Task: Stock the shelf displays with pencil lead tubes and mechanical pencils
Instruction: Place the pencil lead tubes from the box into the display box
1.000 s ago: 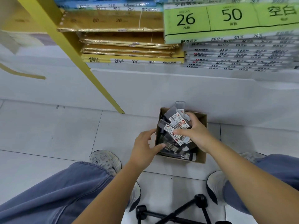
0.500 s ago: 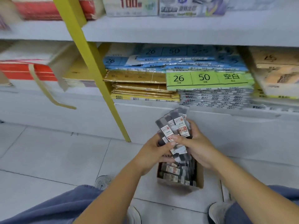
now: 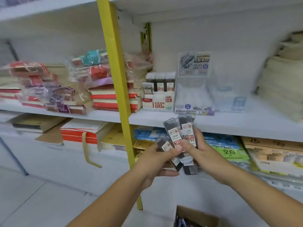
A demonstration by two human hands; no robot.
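A fanned bunch of dark pencil lead tubes with white and red labels is held in front of the shelf edge. My right hand grips the bunch from the right. My left hand holds it from the left, thumb pressed on the labels. Behind them on the white shelf stands a white display box marked 100 and HB 0.5, with a few lead tubes upright in it. Right of it stand clear plastic display stands. The brown cardboard box sits on the floor at the bottom edge.
A yellow upright post runs down just left of my hands. Stacked notebooks and wrapped paper packs fill the shelf to the left. Paper pads marked 26 and 50 lie on the lower shelf. Beige stacks stand far right.
Both hands lifted the bunch of tubes out of the cardboard box up to shelf height. The view tilted up from the floor to the shelf with the display box.
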